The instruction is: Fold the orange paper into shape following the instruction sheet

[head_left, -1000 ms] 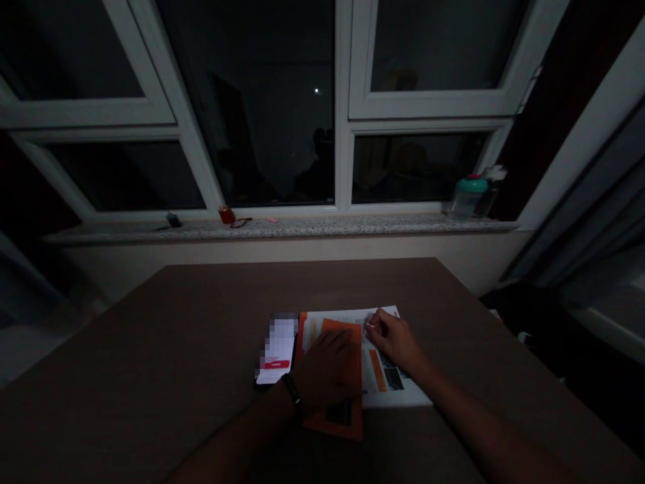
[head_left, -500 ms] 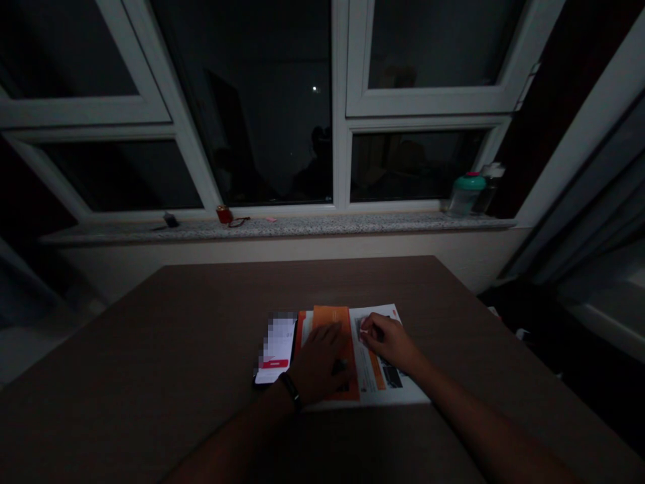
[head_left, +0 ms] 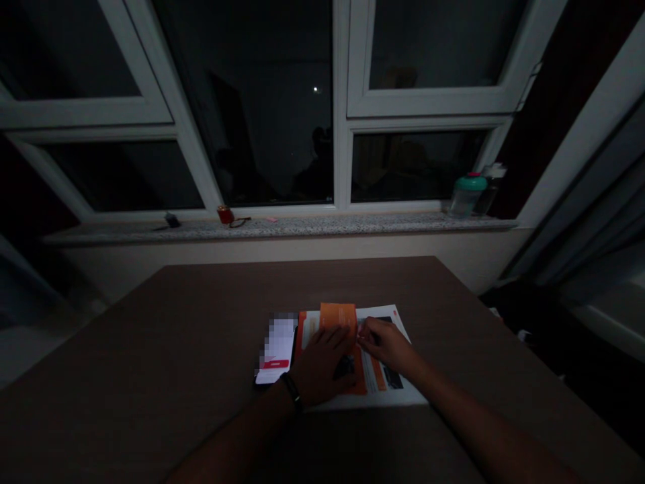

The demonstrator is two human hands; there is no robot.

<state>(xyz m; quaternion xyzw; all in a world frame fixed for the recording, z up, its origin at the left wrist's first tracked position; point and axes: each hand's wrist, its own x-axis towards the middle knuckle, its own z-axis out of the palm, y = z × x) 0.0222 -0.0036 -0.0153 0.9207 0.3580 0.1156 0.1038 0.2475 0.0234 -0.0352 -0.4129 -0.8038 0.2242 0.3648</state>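
My left hand [head_left: 325, 363], with a black band at the wrist, lies spread on an orange leaflet [head_left: 338, 314] and holds it down. Beneath the leaflet is a larger white printed sheet or booklet [head_left: 373, 396] with orange and dark picture blocks. At the leaflet's right edge, my right hand [head_left: 385, 341] is closed in a pinch. A tiny pale bit shows at its fingertips, too small to name. Left of the papers lies a phone [head_left: 275, 364] with a lit screen, part of it pixelated, close to my left hand.
The brown table [head_left: 201, 323] reaches toward a speckled stone windowsill [head_left: 312, 225]. On the sill stand a green-lidded bottle [head_left: 467, 195], a clear bottle [head_left: 491, 188], a small red jar [head_left: 224, 214] and a small dark item [head_left: 172, 220]. A curtain [head_left: 594, 181] hangs at right.
The orange leaflet has shifted slightly right over the white sheet, with my left hand on it. My pinched right hand has moved a little left, up to the leaflet's edge.
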